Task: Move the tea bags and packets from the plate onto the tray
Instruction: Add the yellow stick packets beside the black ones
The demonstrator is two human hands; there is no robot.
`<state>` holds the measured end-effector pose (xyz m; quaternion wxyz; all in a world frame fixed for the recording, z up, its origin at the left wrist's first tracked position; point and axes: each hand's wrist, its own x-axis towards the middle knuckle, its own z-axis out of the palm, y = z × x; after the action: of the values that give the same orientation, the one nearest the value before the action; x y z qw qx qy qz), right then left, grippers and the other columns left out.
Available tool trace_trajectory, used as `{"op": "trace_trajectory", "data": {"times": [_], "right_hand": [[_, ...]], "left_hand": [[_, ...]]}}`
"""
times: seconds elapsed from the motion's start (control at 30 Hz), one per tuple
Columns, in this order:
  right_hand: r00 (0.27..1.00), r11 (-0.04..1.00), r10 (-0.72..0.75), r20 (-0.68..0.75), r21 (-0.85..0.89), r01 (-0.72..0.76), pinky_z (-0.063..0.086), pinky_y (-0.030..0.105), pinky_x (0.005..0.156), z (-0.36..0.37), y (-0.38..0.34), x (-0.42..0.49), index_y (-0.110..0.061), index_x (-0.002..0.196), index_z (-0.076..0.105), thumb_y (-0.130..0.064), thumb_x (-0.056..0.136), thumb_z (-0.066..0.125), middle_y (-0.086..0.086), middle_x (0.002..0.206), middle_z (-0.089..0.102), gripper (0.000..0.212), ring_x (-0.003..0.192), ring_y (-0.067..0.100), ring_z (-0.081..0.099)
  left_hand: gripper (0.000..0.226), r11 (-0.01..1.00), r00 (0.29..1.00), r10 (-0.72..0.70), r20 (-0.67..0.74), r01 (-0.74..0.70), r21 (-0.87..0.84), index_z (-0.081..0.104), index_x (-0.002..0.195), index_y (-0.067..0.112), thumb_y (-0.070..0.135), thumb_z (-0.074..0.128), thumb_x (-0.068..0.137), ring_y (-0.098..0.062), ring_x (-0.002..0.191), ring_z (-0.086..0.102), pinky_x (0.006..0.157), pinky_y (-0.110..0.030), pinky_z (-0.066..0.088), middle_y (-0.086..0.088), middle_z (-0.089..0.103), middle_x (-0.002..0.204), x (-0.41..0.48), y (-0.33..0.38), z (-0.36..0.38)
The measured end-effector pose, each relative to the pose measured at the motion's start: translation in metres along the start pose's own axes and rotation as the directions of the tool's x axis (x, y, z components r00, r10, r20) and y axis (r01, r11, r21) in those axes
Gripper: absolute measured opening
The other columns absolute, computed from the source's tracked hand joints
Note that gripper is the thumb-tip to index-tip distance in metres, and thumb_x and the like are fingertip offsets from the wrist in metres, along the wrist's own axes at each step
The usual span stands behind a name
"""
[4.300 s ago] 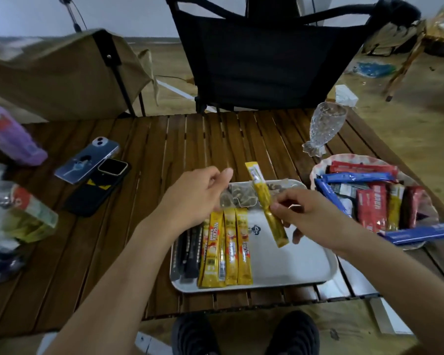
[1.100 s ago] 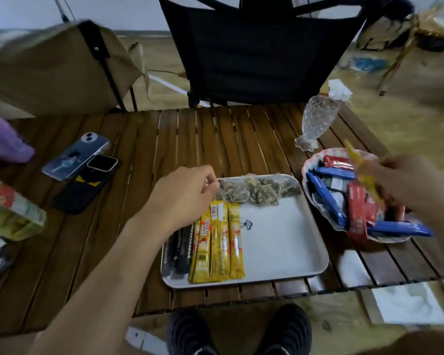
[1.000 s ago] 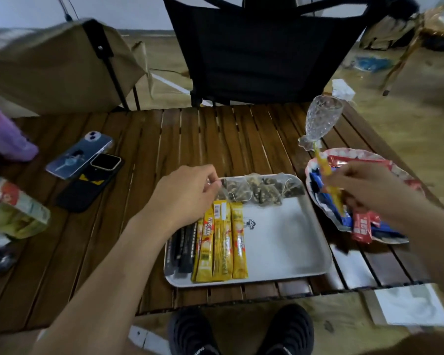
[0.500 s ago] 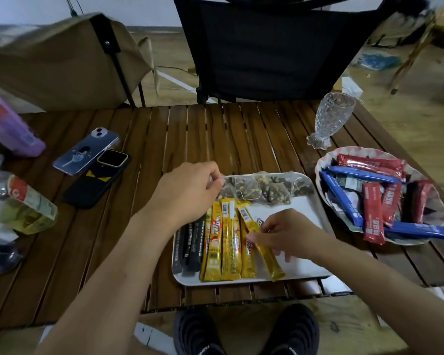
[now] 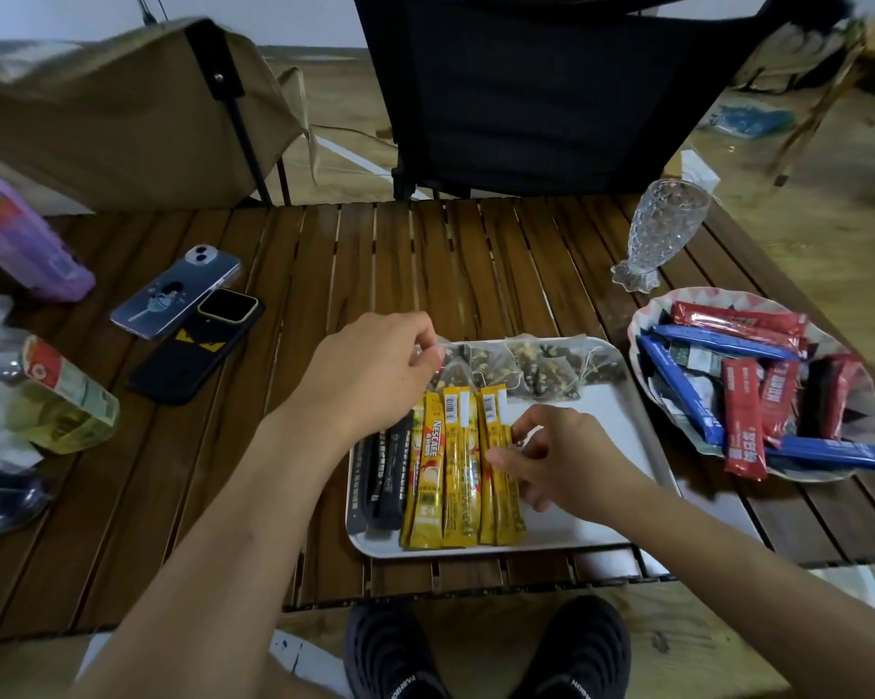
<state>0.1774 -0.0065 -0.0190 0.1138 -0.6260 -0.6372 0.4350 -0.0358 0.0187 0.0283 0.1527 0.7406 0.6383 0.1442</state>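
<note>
Head cam: the yellow packet (image 5: 503,512) that lay slanted half a second ago now sits squared up against the other yellow sticks (image 5: 430,471) on the tray (image 5: 592,517), with the right hand (image 5: 551,456) pinching its edge (so one more is across, and another plate trip looks due). The left hand (image 5: 370,370) is curled at the corner of the tea bags (image 5: 541,368) along the tray's far edge, but I can't tell if it actually grips one. The tray also has black sticks (image 5: 387,471), and the plate (image 5: 698,294) holds a heap of red and blue packets (image 5: 743,411).

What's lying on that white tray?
Visible: tea bags along the far edge, black packets and yellow packets side by side at the left. The left hand hides some packet tops; the right hand covers tray beside the yellow ones.
</note>
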Motion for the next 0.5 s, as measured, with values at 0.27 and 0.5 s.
{"op": "trace_trajectory", "data": {"times": [0.27,0.5], "right_hand": [[0.999,0.982,0.009,0.035,0.186,-0.016,0.058,0.029,0.049,0.0002,-0.0007,0.0015,-0.006,0.099,0.059,-0.024,0.084,0.078,0.010,0.068,0.071,0.030,0.049,0.015,0.064],[0.998,0.993,-0.065,-0.009,0.099,0.065,0.059,0.032,0.051,0.0079,0.0001,0.0016,-0.013,0.094,0.058,-0.026,0.082,0.081,0.006,0.070,0.071,0.029,0.050,0.014,0.065]], "left_hand": [[0.012,1.000,1.000,-0.004,0.009,0.003,0.004,0.057,0.103,0.034,0.044,0.052,0.100,-0.003,0.076,0.062,0.059,-0.024,0.047,0.015,0.062,0.083,-0.0004,-0.0007,0.0002],[0.012,1.000,1.000,-0.010,0.008,0.010,0.006,0.058,0.103,0.034,0.044,0.052,0.100,-0.003,0.076,0.063,0.061,-0.025,0.049,0.015,0.064,0.083,-0.0008,-0.0005,0.0000]]}}
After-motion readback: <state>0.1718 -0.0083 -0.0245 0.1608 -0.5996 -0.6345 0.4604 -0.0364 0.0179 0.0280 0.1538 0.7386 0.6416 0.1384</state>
